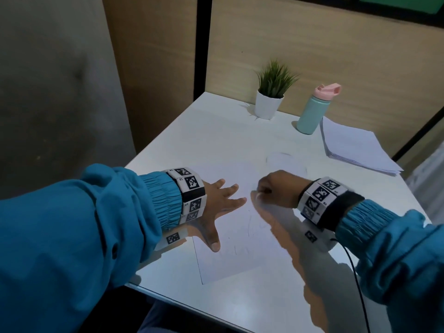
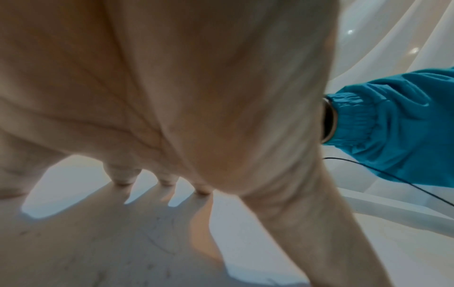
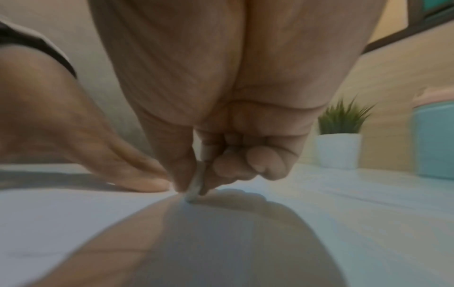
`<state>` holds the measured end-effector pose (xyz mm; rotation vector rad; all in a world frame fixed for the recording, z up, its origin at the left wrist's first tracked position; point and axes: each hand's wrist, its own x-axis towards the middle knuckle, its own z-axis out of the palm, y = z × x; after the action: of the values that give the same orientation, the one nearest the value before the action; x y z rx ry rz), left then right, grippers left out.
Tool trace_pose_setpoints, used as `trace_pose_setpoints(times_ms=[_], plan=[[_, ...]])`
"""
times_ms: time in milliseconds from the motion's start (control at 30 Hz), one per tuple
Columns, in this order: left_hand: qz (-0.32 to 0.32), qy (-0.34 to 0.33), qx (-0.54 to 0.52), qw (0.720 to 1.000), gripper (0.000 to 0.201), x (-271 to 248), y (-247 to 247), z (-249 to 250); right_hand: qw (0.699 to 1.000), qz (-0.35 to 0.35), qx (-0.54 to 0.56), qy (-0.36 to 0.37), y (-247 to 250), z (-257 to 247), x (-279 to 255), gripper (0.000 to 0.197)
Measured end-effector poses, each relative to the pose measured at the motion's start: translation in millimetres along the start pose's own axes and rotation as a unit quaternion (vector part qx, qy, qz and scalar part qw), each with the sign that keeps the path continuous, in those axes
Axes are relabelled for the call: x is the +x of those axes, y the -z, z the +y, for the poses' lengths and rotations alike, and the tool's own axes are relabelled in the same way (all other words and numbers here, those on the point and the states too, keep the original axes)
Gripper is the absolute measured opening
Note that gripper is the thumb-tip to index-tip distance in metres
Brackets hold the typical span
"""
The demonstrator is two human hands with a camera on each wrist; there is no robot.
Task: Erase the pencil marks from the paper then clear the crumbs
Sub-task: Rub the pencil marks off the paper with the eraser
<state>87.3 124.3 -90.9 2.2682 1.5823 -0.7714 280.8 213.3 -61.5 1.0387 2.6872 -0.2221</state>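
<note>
**White eraser on the sheet, faint marks lying toward the body**

White eraser (image 3: 195, 186), pinched upright in the right hand (image 1: 276, 188), touches the paper (image 1: 230, 258) just beside the left hand (image 1: 217, 203), which presses the sheet flat with its fingers spread. Remaining faint pencil marks (image 1: 249, 227) lie nearer the person, between both hands. Plant (image 1: 271, 90), bottle (image 1: 312, 109) and paper stack (image 1: 355, 147) stand well apart on the desk (image 1: 216, 131), obstructing nothing.

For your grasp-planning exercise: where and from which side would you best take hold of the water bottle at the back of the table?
Probably the mint body of the water bottle, from its front-left: it stands upright, and a paper stack crowds its right.
</note>
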Motion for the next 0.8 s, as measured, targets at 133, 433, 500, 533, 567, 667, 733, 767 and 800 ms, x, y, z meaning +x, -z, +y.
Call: trace_pose_setpoints(times_ms=[133, 433, 500, 533, 567, 667, 733, 767, 800], plan=[[-0.008, 0.004, -0.007, 1.000, 0.138, 1, 1, 1, 0.993, -0.071, 0.008, 0.098, -19, -39, -23, 0.024], [-0.013, 0.004, -0.009, 1.000, 0.138, -2, 3, 1, 0.995, -0.050, 0.020, 0.086, -19, -37, -25, 0.021], [-0.009, 0.005, -0.009, 1.000, 0.137, -3, 3, 2, 0.994, -0.067, 0.014, 0.089, -18, -35, -25, 0.021], [-0.010, 0.005, -0.006, 1.000, 0.136, -4, 4, 3, 0.997, -0.055, 0.011, 0.058, -12, -25, -18, 0.022], [-0.010, 0.004, -0.004, 1.000, 0.136, -5, 5, 4, 0.999, -0.033, 0.016, 0.029, -7, -14, -11, 0.024], [-0.016, 0.004, -0.007, 1.000, 0.135, -6, 5, 3, 0.999, -0.004, 0.018, 0.030, -7, -9, -7, 0.023], [-0.010, 0.003, -0.012, 1.000, 0.136, -5, 4, 3, 0.996, -0.033, -0.001, 0.087, -18, -34, -20, 0.022], [-0.008, 0.003, -0.013, 1.000, 0.136, -4, 3, 2, 0.994, -0.054, 0.006, 0.100, -23, -41, -25, 0.023], [-0.007, 0.002, -0.012, 1.000, 0.136, -3, 3, 2, 0.993, -0.063, 0.004, 0.096, -22, -41, -26, 0.024]])
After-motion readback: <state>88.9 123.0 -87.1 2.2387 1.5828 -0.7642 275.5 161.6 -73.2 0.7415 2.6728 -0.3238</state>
